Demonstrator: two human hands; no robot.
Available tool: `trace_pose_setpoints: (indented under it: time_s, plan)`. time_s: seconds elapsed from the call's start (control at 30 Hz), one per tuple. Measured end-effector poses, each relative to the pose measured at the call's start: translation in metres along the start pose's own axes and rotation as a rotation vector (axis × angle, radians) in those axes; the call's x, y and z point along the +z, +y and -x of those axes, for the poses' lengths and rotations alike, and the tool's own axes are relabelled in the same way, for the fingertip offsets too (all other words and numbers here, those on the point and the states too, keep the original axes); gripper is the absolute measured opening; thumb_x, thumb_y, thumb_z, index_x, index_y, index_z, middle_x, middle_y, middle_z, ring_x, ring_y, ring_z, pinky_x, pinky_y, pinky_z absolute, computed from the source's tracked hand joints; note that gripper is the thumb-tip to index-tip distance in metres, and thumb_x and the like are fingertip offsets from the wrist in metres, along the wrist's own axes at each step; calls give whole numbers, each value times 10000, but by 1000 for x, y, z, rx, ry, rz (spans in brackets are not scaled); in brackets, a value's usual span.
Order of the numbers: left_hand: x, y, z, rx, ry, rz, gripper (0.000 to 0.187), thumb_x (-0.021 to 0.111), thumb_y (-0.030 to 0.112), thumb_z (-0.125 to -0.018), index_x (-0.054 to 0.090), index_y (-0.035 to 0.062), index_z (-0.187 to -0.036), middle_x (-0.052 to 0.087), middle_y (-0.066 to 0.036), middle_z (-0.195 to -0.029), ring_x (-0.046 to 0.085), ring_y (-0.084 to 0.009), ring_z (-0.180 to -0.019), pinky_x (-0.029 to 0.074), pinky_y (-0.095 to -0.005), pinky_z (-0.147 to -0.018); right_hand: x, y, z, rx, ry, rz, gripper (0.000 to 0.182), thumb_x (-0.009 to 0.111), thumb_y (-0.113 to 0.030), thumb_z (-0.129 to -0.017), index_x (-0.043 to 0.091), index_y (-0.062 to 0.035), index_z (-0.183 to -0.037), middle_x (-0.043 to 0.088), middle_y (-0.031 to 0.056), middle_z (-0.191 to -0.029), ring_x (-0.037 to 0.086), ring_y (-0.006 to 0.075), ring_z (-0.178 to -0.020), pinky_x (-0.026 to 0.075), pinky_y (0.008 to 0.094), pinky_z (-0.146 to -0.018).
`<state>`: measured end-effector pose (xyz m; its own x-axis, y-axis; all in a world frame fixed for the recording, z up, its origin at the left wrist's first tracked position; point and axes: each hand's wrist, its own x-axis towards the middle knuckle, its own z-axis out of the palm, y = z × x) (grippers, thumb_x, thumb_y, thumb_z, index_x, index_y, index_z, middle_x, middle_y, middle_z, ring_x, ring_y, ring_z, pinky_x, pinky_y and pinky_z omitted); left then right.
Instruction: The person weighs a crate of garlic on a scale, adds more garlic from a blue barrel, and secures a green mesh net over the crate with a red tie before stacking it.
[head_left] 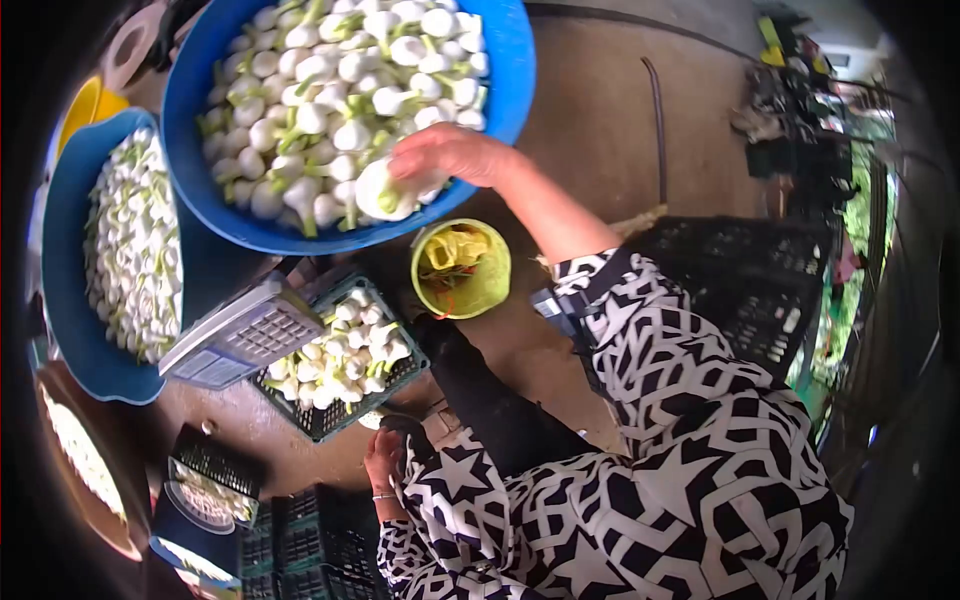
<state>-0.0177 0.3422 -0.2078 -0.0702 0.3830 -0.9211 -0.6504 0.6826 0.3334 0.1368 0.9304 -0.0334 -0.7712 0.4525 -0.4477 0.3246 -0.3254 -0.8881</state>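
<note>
At the lower rim of the big blue tub (515, 70), my right hand (450, 157) is closed round a large white bulb (383, 192) with a pale green stem. The bulb is slightly blurred. Many white bulbs (310, 118) with short green stems fill the tub. My left hand (382, 458), a band at its wrist, is low beside my knee. Its fingers are small and partly hidden, so their hold is unclear. Between the hands are a scale (240, 335) and a dark crate (322, 428) holding more bulbs.
A yellow-green bucket (490, 287) with yellow scraps stands below the tub. Another blue tub (68, 290) of bulbs is at the left. Black crates (740, 265) are at the right, and more crates (315, 545) at the bottom. A brown-rimmed container (95, 525) stands at lower left.
</note>
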Motion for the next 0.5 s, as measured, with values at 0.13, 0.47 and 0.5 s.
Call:
trace_pose_setpoints:
  time_s: [0.13, 0.47, 0.5]
  plan:
    - [-4, -9, -1, -54, 6, -59, 401, 615, 263, -908, 562, -29, -1178, 669, -89, -946, 636, -148, -854, 514, -261, -728, 98, 36, 58, 86, 42, -60, 350, 682, -337, -814, 674, -19, -959, 650, -15, -869, 553, 60, -824, 435, 236, -766]
    - [-156, 0, 79, 44, 304, -479, 354, 555, 295, -898, 633, 28, -1116, 694, -91, -962, 657, -196, -909, 493, -296, -767, 281, 204, 124, 304, 460, -299, 344, 718, -394, -796, 639, -64, -747, 568, -31, -692, 502, 52, -659, 386, 221, -615]
    - [-179, -11, 84, 50, 382, -607, 342, 555, 275, -876, 663, 13, -1067, 704, -113, -900, 670, -216, -879, 506, -306, -764, 293, 216, 125, 296, 447, -297, 344, 718, -394, -796, 639, -64, -747, 568, -31, -692, 502, 52, -659, 386, 221, -615]
